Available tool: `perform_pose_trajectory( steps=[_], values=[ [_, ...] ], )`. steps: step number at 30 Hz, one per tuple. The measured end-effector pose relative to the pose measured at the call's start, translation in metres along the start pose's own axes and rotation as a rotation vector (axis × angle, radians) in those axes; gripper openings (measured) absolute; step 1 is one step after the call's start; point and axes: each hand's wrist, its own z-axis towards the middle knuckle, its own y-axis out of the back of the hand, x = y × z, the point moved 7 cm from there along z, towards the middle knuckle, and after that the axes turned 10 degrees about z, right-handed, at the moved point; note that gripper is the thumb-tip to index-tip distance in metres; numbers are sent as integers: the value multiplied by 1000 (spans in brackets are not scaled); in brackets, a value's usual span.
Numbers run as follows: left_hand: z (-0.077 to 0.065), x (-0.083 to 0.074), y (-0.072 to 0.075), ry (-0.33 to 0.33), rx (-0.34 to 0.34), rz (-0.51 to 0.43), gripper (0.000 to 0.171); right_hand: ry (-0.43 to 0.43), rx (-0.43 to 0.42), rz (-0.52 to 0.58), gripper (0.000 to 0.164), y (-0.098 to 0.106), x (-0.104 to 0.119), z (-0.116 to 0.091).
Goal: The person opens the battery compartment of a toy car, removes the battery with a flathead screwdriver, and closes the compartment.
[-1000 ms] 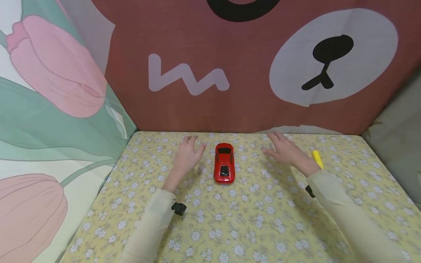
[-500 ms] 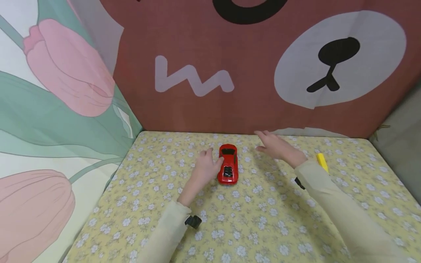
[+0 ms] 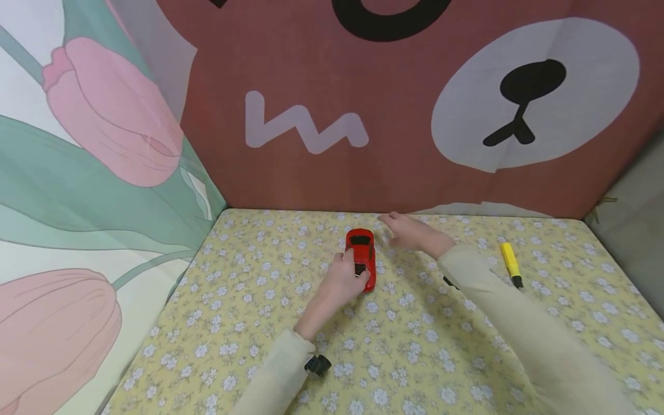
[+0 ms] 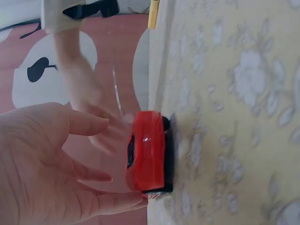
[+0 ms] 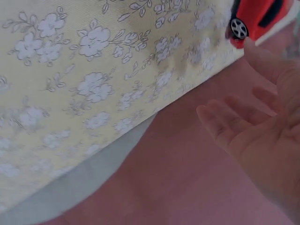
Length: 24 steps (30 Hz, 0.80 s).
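Observation:
A red toy car (image 3: 361, 245) with black windows stands on its wheels on the flowered tabletop. My left hand (image 3: 342, 279) is over its rear half, thumb and fingers spread about it. In the left wrist view the thumb (image 4: 91, 124) is apart from the car (image 4: 149, 154), while the lower finger reaches its bottom corner; whether it touches, I cannot tell. My right hand (image 3: 412, 233) hovers to the right of the car's front with fingers extended. In the right wrist view that hand (image 5: 267, 126) holds nothing, its thumb tip appearing close to a front wheel.
A yellow highlighter with a black end (image 3: 510, 262) lies on the table (image 3: 249, 346) to the right, beyond the right forearm. A brown bear-print cloth (image 3: 311, 184) hangs along the back edge. A tulip-print cloth (image 3: 129, 138) stands at the left side.
My left hand has moved right, from beside the car to over its rear. The right hand has come left toward the car's front, uncovering the whole highlighter. The car stays put.

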Motion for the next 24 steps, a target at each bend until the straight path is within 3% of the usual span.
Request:
perform_pose_trajectory(
  steps=[11, 18, 24],
  values=[
    [-4, -7, -13, -51, -77, 160, 71, 121, 44, -234, 66, -18, 39, 25],
    [-5, -9, -19, -59, -65, 196, 79, 89, 167, -299, 72, -35, 45, 33],
    [-6, -10, -17, -44, -50, 215, 81, 97, 202, -346, 72, -43, 47, 39]
  ],
)
